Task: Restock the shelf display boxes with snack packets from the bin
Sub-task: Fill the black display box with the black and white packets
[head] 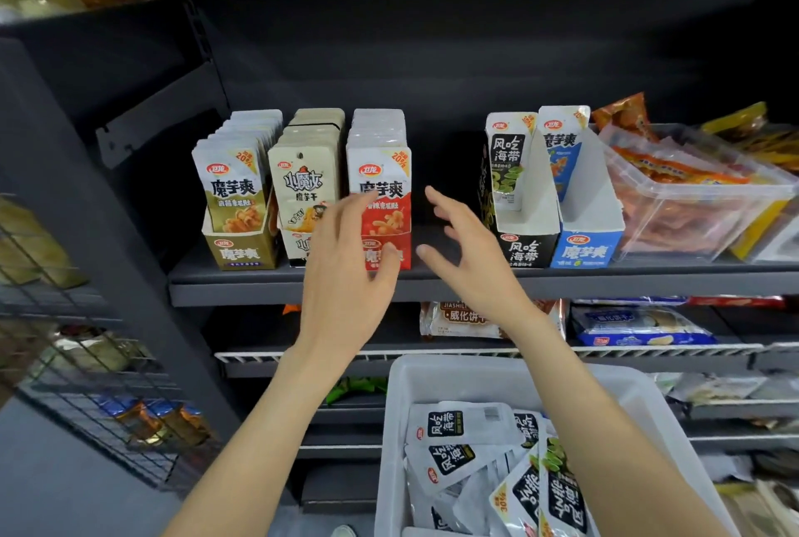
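Both hands are raised in front of the dark shelf [268,290], and neither holds anything. The left hand [346,272] has its fingers [346,207] spread loosely, lying across the front of the red display box [395,255] and the lower edge of the cream display box [298,249] beside it; whether the fingertips actually touch the cardboard cannot be told. The right hand [471,251] is open with relaxed, slightly bent fingers [436,197], held over the bare gap of shelf between the red box and the black display box [525,249].

From the left, the shelf carries a gold display box [240,253], the cream one and the red one, all three packed full with upright packets. After the gap stands the black box, with a single seaweed packet [510,156] upright at its back, and just beside it a blue display box [586,253], also holding one packet [562,147]. A clear plastic tub [691,207] of orange packets sits right of the blue box.

The white bin [432,376] is below the hands, in front of the lower shelves, under the right forearm. In it lies a loose heap of white-and-black seaweed packets [458,428], well apart from both hands.
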